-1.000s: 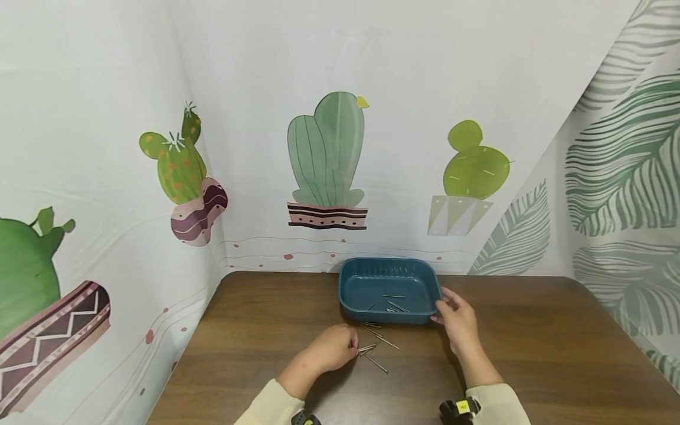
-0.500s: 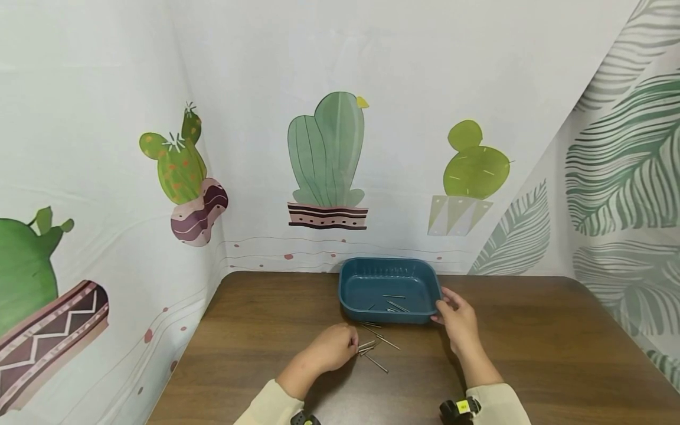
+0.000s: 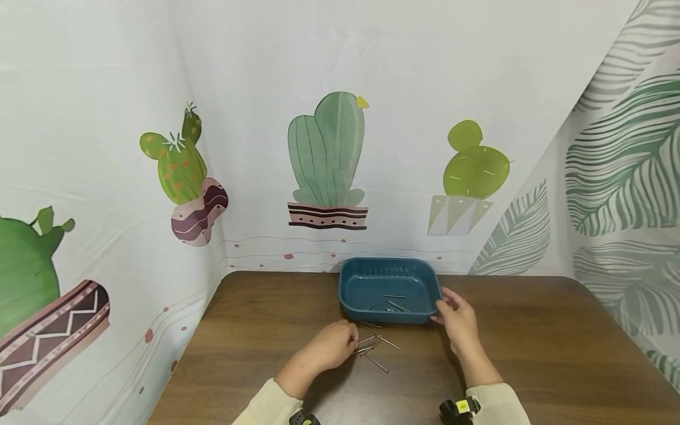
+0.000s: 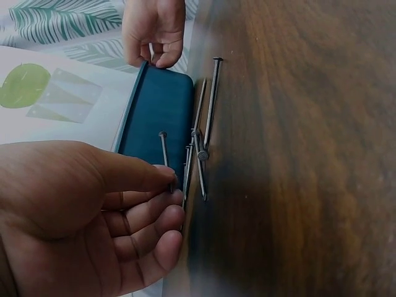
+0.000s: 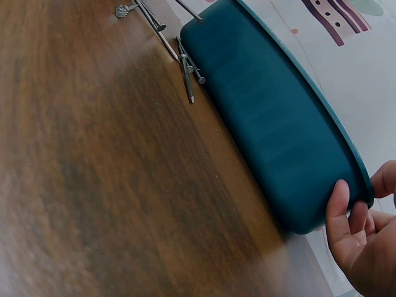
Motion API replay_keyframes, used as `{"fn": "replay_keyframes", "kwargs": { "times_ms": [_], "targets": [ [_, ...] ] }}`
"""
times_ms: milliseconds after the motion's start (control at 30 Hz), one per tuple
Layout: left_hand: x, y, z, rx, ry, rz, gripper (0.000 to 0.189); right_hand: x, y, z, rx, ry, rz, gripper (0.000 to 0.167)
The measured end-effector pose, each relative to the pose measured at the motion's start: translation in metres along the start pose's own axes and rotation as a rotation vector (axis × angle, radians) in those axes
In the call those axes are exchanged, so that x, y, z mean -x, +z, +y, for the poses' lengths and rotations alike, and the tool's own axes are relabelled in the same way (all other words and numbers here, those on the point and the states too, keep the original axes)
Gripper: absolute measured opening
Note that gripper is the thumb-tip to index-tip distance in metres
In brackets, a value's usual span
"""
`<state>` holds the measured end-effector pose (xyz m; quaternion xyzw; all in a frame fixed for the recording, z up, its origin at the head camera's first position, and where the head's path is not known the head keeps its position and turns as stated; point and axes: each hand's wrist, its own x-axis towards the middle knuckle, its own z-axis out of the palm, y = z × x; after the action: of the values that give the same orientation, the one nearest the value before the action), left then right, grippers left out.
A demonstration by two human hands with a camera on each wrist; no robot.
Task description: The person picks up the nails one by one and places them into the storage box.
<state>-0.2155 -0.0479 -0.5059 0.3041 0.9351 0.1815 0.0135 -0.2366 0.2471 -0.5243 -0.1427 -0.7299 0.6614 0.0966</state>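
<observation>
My left hand (image 3: 336, 344) is just in front of a dark teal plastic tray (image 3: 361, 285). In the left wrist view, its thumb and forefinger pinch a steel nail (image 4: 164, 148), head upward. Several loose nails (image 3: 376, 363) lie on the table below and beside the fingers, some close to the tray's front wall. Inside the tray lie several more nails (image 3: 394, 296). At the tray's front right corner, my right hand (image 3: 460, 321) grips the rim, thumb on the near side and fingers behind, as the right wrist view shows (image 5: 371, 247).
The brown wooden table (image 3: 531, 342) ends at a white cloth backdrop (image 3: 255, 177) printed with cacti and leaves. The tray stands at the table's far edge, close against that cloth. Dark straps (image 3: 460, 408) sit at both wrists.
My left hand has risen a little and shifted slightly toward the tray, and the pinched nail has moved up with it. My right hand and the tray have stayed still.
</observation>
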Motion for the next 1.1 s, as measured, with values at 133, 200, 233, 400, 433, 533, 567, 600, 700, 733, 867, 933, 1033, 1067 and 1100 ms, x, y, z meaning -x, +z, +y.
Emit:
{"fn": "replay_keyframes", "kwargs": {
  "times_ms": [133, 200, 233, 400, 433, 533, 567, 600, 700, 733, 867, 933, 1033, 1067, 1100],
  "targets": [
    [0.0, -0.002, 0.001, 0.008, -0.008, -0.003, 0.016, 0.001, 0.0, -0.001, -0.005, -0.004, -0.001, 0.047],
    [0.0, -0.003, 0.002, 0.009, -0.014, -0.003, 0.016, 0.002, 0.0, -0.002, -0.007, -0.007, -0.002, 0.047],
    [0.0, -0.003, 0.002, 0.009, -0.016, -0.002, 0.015, 0.002, 0.0, -0.002, -0.006, -0.008, -0.003, 0.047],
    [-0.001, -0.005, 0.004, 0.025, -0.023, 0.004, 0.013, 0.002, 0.0, -0.002, -0.007, -0.004, -0.001, 0.047],
    [-0.002, -0.005, 0.004, 0.028, -0.024, 0.007, 0.012, 0.001, 0.0, -0.002, -0.006, -0.003, 0.0, 0.047],
    [-0.003, -0.005, 0.004, 0.04, -0.025, 0.017, 0.012, 0.001, 0.0, -0.001, -0.002, 0.004, 0.002, 0.046],
    [-0.003, -0.005, 0.004, 0.041, -0.025, 0.021, 0.012, 0.001, 0.0, -0.001, 0.0, 0.003, 0.002, 0.047],
    [-0.004, -0.005, 0.004, 0.043, -0.027, 0.025, 0.011, 0.001, 0.0, -0.001, 0.002, 0.001, 0.001, 0.047],
    [-0.005, -0.007, 0.005, 0.055, -0.029, 0.043, 0.01, 0.001, 0.0, -0.001, 0.001, 0.004, 0.0, 0.047],
    [-0.006, -0.008, 0.005, 0.063, -0.03, 0.051, 0.01, 0.001, 0.0, -0.001, 0.001, 0.003, -0.001, 0.047],
    [-0.01, -0.01, 0.006, 0.081, -0.035, 0.077, 0.01, 0.001, 0.0, -0.001, 0.007, 0.006, -0.004, 0.047],
    [-0.012, -0.01, 0.005, 0.08, -0.038, 0.086, 0.009, 0.0, -0.001, -0.001, 0.011, 0.004, -0.006, 0.047],
    [-0.014, -0.01, 0.004, 0.077, -0.038, 0.101, 0.008, 0.001, -0.001, -0.001, 0.012, 0.007, -0.008, 0.048],
    [-0.014, -0.01, 0.004, 0.078, -0.038, 0.106, 0.008, 0.001, -0.001, -0.001, 0.012, 0.009, -0.008, 0.048],
    [-0.015, -0.01, 0.003, 0.078, -0.036, 0.111, 0.007, 0.001, -0.001, -0.001, 0.012, 0.011, -0.008, 0.048]
  ]
}}
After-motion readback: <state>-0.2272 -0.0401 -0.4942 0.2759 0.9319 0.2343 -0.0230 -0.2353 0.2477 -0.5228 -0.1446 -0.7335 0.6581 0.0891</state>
